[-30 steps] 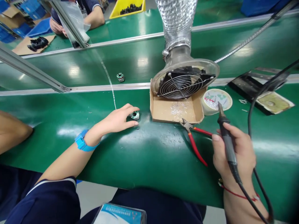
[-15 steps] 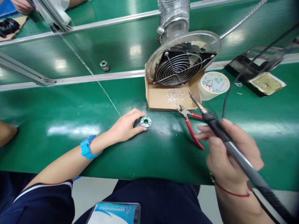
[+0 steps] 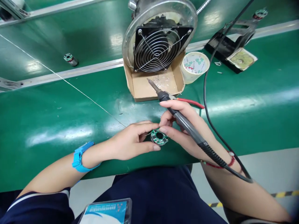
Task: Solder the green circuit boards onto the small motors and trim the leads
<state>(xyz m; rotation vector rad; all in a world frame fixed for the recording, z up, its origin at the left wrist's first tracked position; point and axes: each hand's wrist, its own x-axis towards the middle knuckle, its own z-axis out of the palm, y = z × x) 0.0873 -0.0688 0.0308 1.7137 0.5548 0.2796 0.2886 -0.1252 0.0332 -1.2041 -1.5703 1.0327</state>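
My left hand [image 3: 130, 140] is closed around a small ring-shaped circuit board [image 3: 159, 137], green with a dark hole in its middle, pinched between thumb and fingers. My right hand [image 3: 184, 127] has a soldering iron [image 3: 190, 127] resting across it, the metal tip pointing up and left over the cardboard tray. Its thumb and fingertips are together at the board's upper edge. A thin solder wire [image 3: 77, 88] runs from the upper left down to my left hand. Red-handled cutters [image 3: 191, 102] lie behind the right hand, partly hidden.
A fan with a wire guard [image 3: 157, 53] stands over a cardboard tray [image 3: 144, 95] with metal clippings. To its right are a tape roll [image 3: 196, 67] and a soldering stand with a yellow sponge [image 3: 242, 58]. A small cylindrical part [image 3: 70, 59] stands beyond the rail. The iron's cable [image 3: 206, 90] loops at right.
My right hand has moved left with the soldering iron, and its fingertips now meet at the circuit board. My left hand has brought the board nearer to me. The view has shifted.
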